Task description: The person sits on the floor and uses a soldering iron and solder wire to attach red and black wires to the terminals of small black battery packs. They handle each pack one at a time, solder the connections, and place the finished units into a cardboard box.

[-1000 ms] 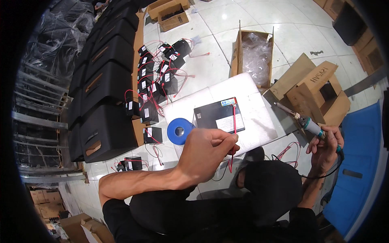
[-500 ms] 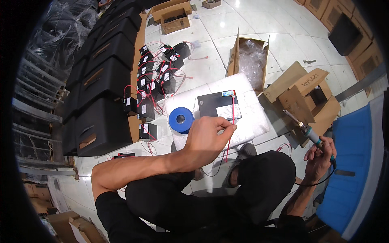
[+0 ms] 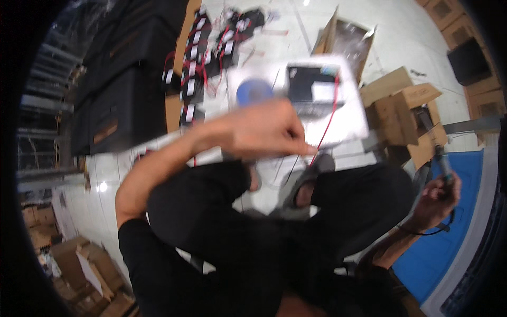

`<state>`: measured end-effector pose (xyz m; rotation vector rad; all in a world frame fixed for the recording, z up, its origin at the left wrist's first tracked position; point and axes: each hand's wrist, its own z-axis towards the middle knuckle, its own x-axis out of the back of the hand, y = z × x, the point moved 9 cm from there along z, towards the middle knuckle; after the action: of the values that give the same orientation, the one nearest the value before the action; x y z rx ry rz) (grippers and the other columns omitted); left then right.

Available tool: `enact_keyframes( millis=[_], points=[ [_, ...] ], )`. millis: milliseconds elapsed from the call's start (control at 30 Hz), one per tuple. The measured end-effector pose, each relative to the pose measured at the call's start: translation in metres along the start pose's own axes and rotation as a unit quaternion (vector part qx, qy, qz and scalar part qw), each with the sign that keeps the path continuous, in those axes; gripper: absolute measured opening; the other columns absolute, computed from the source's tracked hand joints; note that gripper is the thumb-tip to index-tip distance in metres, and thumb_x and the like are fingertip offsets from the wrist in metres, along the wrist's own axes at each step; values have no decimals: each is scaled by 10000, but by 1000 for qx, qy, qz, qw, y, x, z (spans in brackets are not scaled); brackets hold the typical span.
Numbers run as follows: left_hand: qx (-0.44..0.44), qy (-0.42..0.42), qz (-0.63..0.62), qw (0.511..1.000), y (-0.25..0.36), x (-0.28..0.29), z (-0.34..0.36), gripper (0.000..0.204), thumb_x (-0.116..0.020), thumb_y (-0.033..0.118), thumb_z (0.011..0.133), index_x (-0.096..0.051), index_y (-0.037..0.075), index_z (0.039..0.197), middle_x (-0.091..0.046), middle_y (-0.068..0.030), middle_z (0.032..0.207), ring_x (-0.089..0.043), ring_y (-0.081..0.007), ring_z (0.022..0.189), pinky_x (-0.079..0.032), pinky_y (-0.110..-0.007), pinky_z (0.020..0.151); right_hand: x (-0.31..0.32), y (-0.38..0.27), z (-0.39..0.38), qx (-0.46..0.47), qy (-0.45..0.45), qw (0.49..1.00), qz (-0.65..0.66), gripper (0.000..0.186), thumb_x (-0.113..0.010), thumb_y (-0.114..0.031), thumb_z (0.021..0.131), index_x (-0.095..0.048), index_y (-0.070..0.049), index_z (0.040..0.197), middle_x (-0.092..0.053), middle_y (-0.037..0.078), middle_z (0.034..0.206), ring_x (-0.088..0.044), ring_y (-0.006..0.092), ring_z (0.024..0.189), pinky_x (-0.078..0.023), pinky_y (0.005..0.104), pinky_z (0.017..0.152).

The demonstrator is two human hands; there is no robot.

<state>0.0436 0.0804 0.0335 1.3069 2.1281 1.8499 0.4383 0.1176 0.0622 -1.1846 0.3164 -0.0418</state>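
A black battery (image 3: 302, 87) with white labels lies on a white foam block (image 3: 353, 122) in front of me. From its right end a red wire (image 3: 330, 119) runs toward me, pulled fairly straight. My left hand (image 3: 269, 129), smeared by motion, is closed with thumb and finger pinched on this wire near the block's front edge. Left of the battery, partly behind that hand, sits a blurred blue spool (image 3: 252, 91). Off to the right, my right hand (image 3: 437, 199) is wrapped round the handle of a soldering iron (image 3: 442, 162), whose tip points away from me.
Several black batteries (image 3: 191, 84) with red wires stand on the tiled floor at the left, beside large black cases (image 3: 119, 105). Cardboard boxes (image 3: 393, 119) stand at the right and beyond the foam block. A blue plastic panel (image 3: 457, 158) is beside my right arm.
The view has shifted, so the block and battery appear higher and further right. My left hand has drawn the red wire nearer to me. The soldering iron has swung to point more directly away.
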Motion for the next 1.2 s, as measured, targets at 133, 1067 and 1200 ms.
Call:
enact_keyframes(
  millis=[133, 1067, 1200],
  points=[
    [29, 3, -163, 986, -32, 14, -72, 144, -693, 98, 906, -748, -29, 946, -741, -108, 844, -678, -147, 728, -523, -237, 696, 16, -39, 21, 22, -80, 994, 71, 402, -520, -314, 975, -600, 27, 1172, -584, 129, 915, -546, 109, 733, -381, 184, 449],
    [417, 384, 641, 517, -320, -206, -33, 238, -519, 186, 938, -681, 24, 1003, -705, -125, 942, -690, -255, 854, -543, -391, 694, -51, -69, -5, 234, -92, 870, -423, 417, -538, -266, 1008, -574, 106, 1195, -663, 141, 828, -632, 151, 689, -518, 236, 599],
    [1, 12, 955, -297, -344, -315, 8, 224, -501, 187, 933, -593, 11, 829, -656, -149, 845, -670, -287, 793, -528, -469, 663, -51, -67, -12, 264, -126, 863, -412, 354, -569, -175, 995, -549, 90, 1227, -655, 132, 840, -621, 134, 680, -520, 230, 599]
  ],
)
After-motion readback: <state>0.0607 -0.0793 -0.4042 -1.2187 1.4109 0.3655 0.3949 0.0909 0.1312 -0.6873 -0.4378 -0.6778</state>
